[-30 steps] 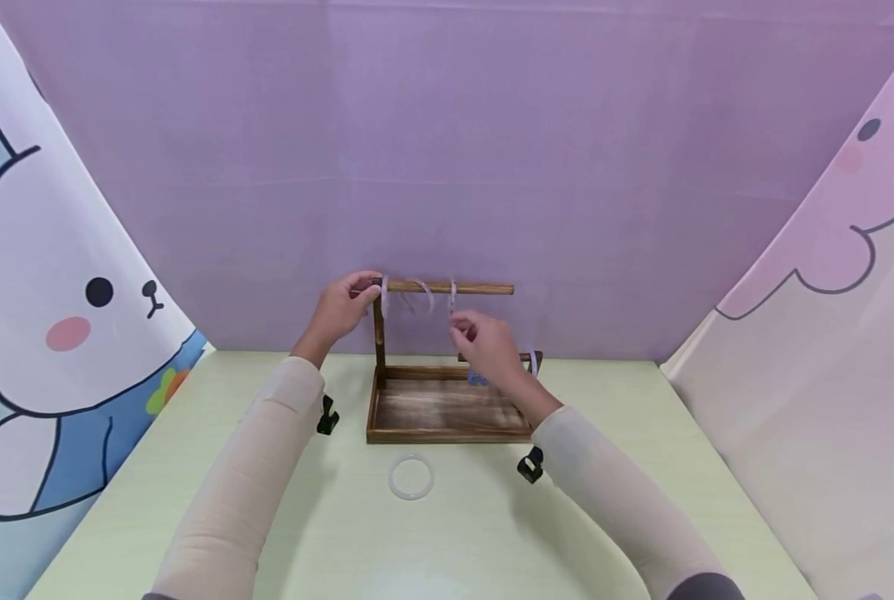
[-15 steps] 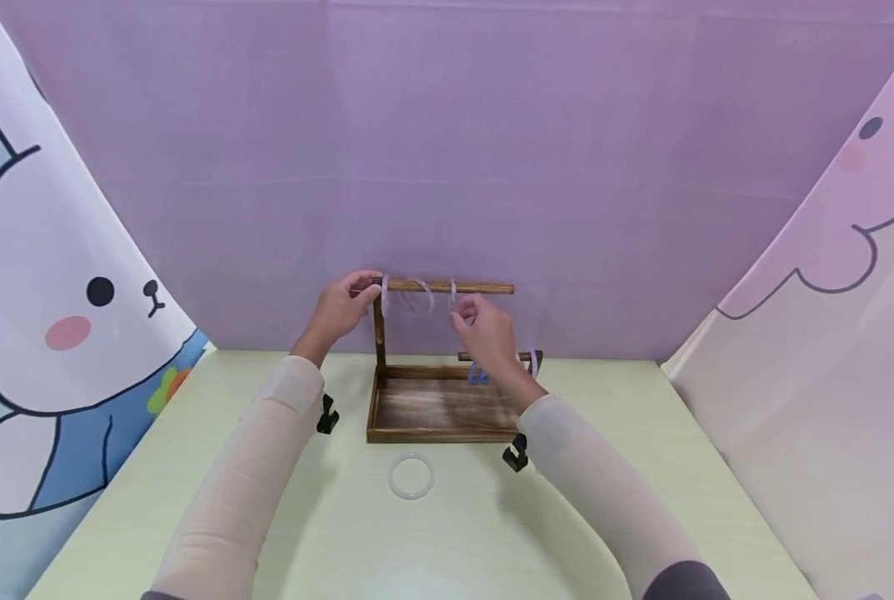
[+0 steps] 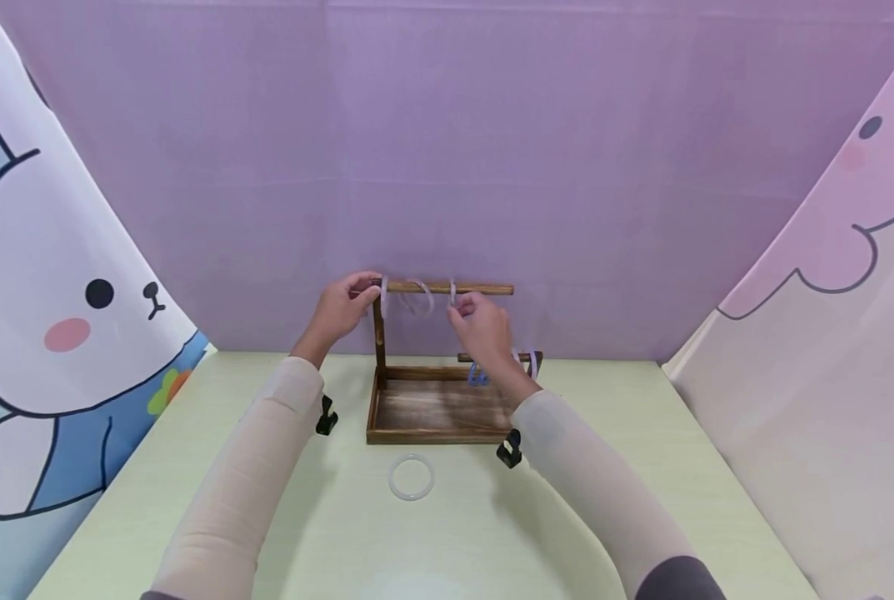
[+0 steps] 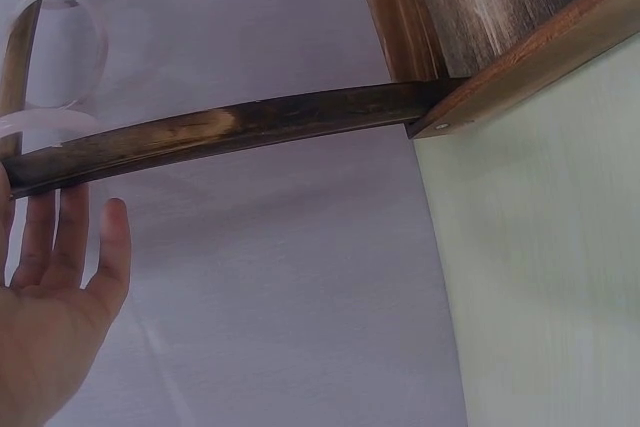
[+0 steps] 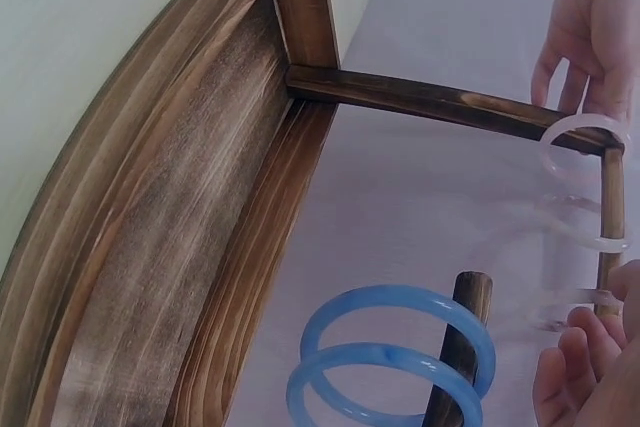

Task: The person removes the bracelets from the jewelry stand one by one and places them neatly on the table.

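Note:
My left hand (image 3: pixel 344 308) grips the top of the upright post (image 3: pixel 380 337) of a dark wooden bangle stand, fingers behind it in the left wrist view. Pale translucent bangles hang from the upper bar (image 3: pixel 487 289): one bangle (image 3: pixel 384 300) by the post, another bangle (image 3: pixel 427 300) tilted farther along. With thumb and fingers, my right hand (image 3: pixel 486 329) pinches the rightmost bangle (image 3: pixel 452 292) hanging there; its lower part is hidden by the fingers. Blue bangles (image 5: pixel 395 295) hang on the short lower bar (image 5: pixel 472 292), partly behind my right wrist in the head view.
The stand's shallow tray base (image 3: pixel 424 436) sits at the back of the pale table (image 3: pixel 342 533), near a purple backdrop (image 3: pixel 447 150). A whitish bangle (image 3: pixel 392 477) lies flat in front of it. A light purple bangle (image 3: pixel 533 364) hangs at the lower bar's right end.
My right hand has moved up along the rightmost bangle, closer to the upper bar, and its forearm has shifted left. My left hand stays on the post.

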`<move>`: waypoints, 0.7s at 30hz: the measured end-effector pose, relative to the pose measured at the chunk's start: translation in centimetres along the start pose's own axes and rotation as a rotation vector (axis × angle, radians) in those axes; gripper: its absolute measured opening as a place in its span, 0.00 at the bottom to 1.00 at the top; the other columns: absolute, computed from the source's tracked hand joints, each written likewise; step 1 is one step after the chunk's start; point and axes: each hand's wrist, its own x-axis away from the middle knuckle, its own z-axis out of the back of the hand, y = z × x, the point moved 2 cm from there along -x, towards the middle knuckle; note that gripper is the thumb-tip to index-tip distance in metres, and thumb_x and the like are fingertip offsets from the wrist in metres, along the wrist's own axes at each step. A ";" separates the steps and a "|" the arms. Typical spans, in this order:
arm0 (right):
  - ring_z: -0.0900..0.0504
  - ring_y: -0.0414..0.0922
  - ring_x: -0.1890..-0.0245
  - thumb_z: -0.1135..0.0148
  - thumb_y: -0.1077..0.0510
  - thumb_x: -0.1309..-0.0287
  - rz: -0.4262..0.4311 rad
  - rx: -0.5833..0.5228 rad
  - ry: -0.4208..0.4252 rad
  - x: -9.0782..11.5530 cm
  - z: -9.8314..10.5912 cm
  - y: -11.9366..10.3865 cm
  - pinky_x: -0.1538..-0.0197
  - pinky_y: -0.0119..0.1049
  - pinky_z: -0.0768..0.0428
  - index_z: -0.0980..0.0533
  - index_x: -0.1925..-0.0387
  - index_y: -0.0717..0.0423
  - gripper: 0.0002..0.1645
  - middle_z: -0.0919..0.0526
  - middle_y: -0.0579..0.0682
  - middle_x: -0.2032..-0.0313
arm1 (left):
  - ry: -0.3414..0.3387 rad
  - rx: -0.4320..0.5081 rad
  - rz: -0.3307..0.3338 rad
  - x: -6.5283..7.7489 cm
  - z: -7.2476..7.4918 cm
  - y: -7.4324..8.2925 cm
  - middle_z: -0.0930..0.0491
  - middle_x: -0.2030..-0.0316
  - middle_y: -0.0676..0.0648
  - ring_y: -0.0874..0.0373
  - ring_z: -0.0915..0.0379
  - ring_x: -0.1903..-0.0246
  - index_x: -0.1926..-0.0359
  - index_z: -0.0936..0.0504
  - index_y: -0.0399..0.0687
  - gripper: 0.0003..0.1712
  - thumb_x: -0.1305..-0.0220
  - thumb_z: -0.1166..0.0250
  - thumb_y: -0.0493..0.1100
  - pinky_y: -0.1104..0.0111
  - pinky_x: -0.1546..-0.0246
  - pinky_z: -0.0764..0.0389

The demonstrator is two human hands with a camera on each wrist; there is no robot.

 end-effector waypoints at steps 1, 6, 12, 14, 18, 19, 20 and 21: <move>0.13 0.44 0.68 0.31 0.51 0.37 -0.005 0.002 -0.002 0.0 -0.1 0.0 0.64 0.37 0.21 0.17 0.60 0.51 0.09 0.09 0.45 0.65 | -0.001 0.003 0.001 0.0 0.0 0.0 0.21 0.42 0.41 0.47 0.22 0.44 0.32 0.24 0.53 0.23 0.23 0.43 0.53 0.53 0.47 0.16; 0.14 0.43 0.71 0.30 0.52 0.37 -0.009 0.016 0.007 -0.2 -0.3 -0.1 0.68 0.33 0.25 0.16 0.62 0.50 0.07 0.09 0.45 0.66 | 0.003 0.005 -0.002 0.1 0.1 0.0 0.21 0.42 0.41 0.46 0.22 0.44 0.33 0.24 0.52 0.23 0.23 0.43 0.52 0.53 0.47 0.15; 0.15 0.43 0.74 0.30 0.53 0.38 0.008 0.034 0.021 -0.2 -0.3 -0.2 0.73 0.31 0.28 0.15 0.62 0.50 0.06 0.09 0.45 0.67 | 0.010 -0.003 -0.011 0.2 0.2 0.0 0.21 0.42 0.41 0.46 0.22 0.44 0.33 0.24 0.52 0.23 0.23 0.43 0.52 0.52 0.47 0.15; 0.15 0.43 0.74 0.30 0.53 0.37 0.005 0.034 0.019 -0.2 -0.3 -0.2 0.73 0.31 0.28 0.15 0.62 0.50 0.06 0.09 0.45 0.67 | 0.014 -0.004 -0.010 0.2 0.2 0.0 0.21 0.41 0.41 0.47 0.22 0.44 0.33 0.24 0.53 0.23 0.23 0.43 0.52 0.52 0.47 0.15; 0.15 0.44 0.73 0.30 0.53 0.37 0.005 0.032 0.017 -0.1 -0.2 -0.4 0.72 0.32 0.27 0.16 0.62 0.51 0.06 0.09 0.46 0.67 | 0.014 -0.007 -0.006 0.4 0.1 0.1 0.21 0.41 0.41 0.47 0.23 0.44 0.32 0.24 0.53 0.23 0.23 0.43 0.53 0.52 0.46 0.16; 0.15 0.44 0.72 0.30 0.53 0.37 0.009 0.036 0.019 -0.1 -0.1 -0.4 0.71 0.33 0.26 0.16 0.62 0.51 0.06 0.09 0.46 0.67 | 0.014 -0.008 -0.005 0.4 0.1 0.0 0.21 0.41 0.41 0.47 0.23 0.44 0.32 0.24 0.53 0.23 0.23 0.43 0.53 0.52 0.46 0.16; 0.14 0.44 0.72 0.30 0.54 0.37 0.012 0.036 0.020 -0.1 -0.1 -0.4 0.70 0.34 0.25 0.16 0.63 0.51 0.06 0.09 0.46 0.67 | 0.013 -0.008 -0.004 0.4 0.1 0.0 0.21 0.41 0.41 0.47 0.23 0.44 0.32 0.25 0.53 0.23 0.23 0.43 0.52 0.53 0.46 0.16; 0.14 0.44 0.71 0.30 0.53 0.37 0.014 0.039 0.022 -0.1 -0.1 -0.5 0.69 0.35 0.25 0.16 0.63 0.51 0.06 0.09 0.46 0.67 | 0.012 -0.007 -0.006 0.4 0.1 0.0 0.21 0.41 0.41 0.47 0.23 0.44 0.32 0.25 0.53 0.23 0.22 0.43 0.52 0.52 0.46 0.16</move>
